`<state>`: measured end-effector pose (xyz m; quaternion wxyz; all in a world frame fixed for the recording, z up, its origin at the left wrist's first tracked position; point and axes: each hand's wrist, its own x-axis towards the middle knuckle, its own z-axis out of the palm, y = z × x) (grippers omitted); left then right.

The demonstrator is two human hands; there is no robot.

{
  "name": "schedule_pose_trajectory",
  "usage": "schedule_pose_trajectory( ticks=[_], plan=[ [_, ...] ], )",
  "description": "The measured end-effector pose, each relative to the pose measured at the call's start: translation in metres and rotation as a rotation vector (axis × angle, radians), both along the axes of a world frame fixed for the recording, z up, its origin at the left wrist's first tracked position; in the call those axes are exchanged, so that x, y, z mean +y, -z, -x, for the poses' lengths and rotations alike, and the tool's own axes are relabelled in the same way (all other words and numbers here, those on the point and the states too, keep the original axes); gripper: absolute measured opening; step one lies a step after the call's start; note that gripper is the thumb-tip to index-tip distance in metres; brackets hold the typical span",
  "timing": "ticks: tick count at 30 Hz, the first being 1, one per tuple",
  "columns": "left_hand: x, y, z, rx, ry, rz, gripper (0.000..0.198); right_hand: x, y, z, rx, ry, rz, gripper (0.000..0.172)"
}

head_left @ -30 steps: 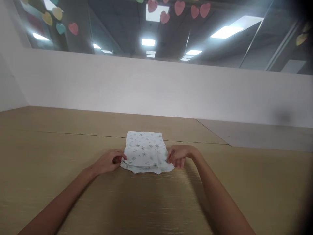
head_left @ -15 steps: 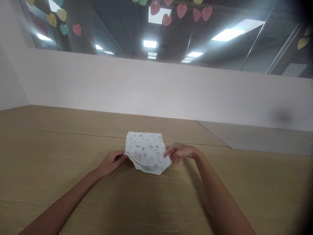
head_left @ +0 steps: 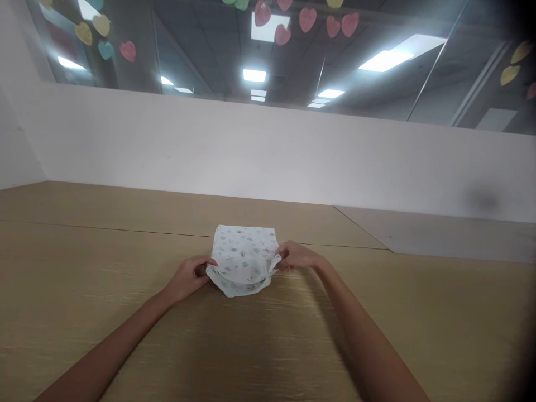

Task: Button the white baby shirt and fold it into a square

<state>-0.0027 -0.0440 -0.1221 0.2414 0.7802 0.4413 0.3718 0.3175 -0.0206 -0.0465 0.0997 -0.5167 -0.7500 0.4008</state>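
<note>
A small white cloth [head_left: 243, 251] with a fine grey print lies on the wooden tabletop. Its far edge is straight, while the near part bows out, with a curved fold or layer edge across it. At the cloth's near left corner, my left hand [head_left: 188, 279] is closed in a pinch on the edge. On the other side, my right hand [head_left: 297, 257] grips the right edge between thumb and fingers, and the fabric there is bunched and turned up. Some of the right fingertips are hidden behind the fabric.
The wooden tabletop [head_left: 125, 324] extends around the cloth, with a thin seam behind it. A grey panel [head_left: 452, 234] lies at the back right. A white wall [head_left: 209, 148] rises behind, below glass with paper hearts [head_left: 307, 19] on it.
My right hand has moved left and taken the cloth's right edge, which is now gathered and turned inward. The left hand keeps its pinch, and the near corner has drawn slightly left.
</note>
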Motion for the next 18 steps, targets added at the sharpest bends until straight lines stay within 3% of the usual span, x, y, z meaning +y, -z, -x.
schedule_pose_trajectory(
  ticks=[5, 9, 12, 15, 18],
  plan=[
    [0.000, -0.003, -0.001, -0.059, 0.097, 0.032, 0.019, -0.012, -0.024, -0.009, -0.130, -0.146, 0.182, 0.027],
    [-0.011, -0.026, -0.003, -0.216, 0.297, 0.201, 0.021, -0.030, -0.052, -0.017, -0.085, -0.202, 0.123, 0.030],
    [-0.020, -0.044, -0.002, -0.217, 0.399, 0.354, 0.018, -0.040, -0.067, -0.021, -0.025, -0.204, 0.082, 0.032],
    [-0.021, -0.048, -0.002, -0.276, 0.342, 0.438, 0.026, -0.039, -0.065, -0.023, 0.021, -0.160, 0.065, 0.035],
    [-0.013, -0.037, -0.005, -0.375, 0.233, 0.478, 0.039, -0.028, -0.047, -0.023, 0.053, -0.061, 0.056, 0.036]
  ],
)
